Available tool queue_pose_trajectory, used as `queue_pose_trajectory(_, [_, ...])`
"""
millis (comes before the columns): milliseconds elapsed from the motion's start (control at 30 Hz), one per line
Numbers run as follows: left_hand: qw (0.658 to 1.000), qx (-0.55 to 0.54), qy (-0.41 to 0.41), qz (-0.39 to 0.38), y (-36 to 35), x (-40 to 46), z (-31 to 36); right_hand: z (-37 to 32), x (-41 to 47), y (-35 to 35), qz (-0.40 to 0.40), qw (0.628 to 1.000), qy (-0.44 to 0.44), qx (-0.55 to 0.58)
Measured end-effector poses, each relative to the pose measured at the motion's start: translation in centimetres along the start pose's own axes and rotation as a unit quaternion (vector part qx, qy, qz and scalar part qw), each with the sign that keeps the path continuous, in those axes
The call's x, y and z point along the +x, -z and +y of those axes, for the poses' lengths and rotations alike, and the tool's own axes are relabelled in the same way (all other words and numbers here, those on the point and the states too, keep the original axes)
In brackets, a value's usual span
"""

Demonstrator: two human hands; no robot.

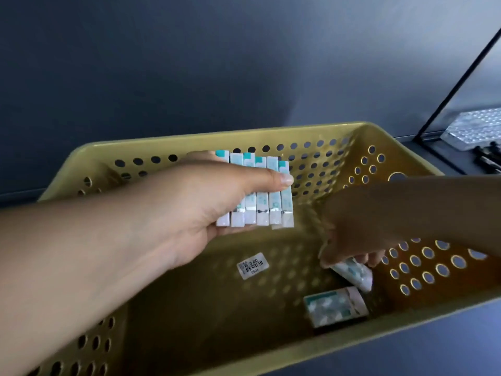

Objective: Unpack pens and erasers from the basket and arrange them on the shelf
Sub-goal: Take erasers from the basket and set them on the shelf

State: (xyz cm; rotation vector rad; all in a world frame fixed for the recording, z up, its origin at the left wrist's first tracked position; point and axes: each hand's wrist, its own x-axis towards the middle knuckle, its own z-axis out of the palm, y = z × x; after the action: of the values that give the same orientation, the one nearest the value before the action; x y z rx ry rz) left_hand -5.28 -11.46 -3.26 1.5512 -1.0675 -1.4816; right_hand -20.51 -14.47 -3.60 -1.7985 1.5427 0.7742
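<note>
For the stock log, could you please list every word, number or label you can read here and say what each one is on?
"3.00": white barcode sticker on the floor of the yellow perforated plastic basket.
"0003": same sticker, under the barcode.
Small print left of "3.00": too blurred to read.
Teal-and-white wrapped erasers held in a row by the left hand: print too small to read.
Eraser box lying in the basket: blurred, unreadable.
</note>
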Motion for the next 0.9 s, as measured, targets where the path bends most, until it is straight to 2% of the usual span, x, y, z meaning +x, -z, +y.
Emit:
queue_pose_trajectory(67, [1.0,-0.001,-0.001,0.0,-0.1,0.0,0.0,-0.3,-0.4,0.6,0.001,0.992,-0.008,0.128])
queue_pose_trajectory(200, [1.0,-0.015,-0.004,-0.009,-0.4,0.0,0.4,0.0,-1.0,1.8,0.052,0.964,0.05,0.255])
queue_pose_trajectory(400, [0.997,-0.078,-0.016,-0.012,-0.5,-0.2,1.1,1.0,-2.0,2.5,0.07,0.838,0.192,0.506])
queue_pose_trajectory(467, [0.996,-0.085,-0.008,-0.035,-0.3,-0.2,1.2,1.0,-1.9,2.6,0.068,0.811,0.217,0.539])
queue_pose_trajectory(633, [0.991,-0.105,0.001,-0.081,-0.1,-0.4,1.4,1.0,-2.3,2.6,0.076,0.784,0.264,0.556])
queue_pose_trajectory(900, [0.992,-0.07,0.012,-0.107,0.1,-0.3,1.4,0.9,-2.5,2.6,0.037,0.782,0.276,0.558])
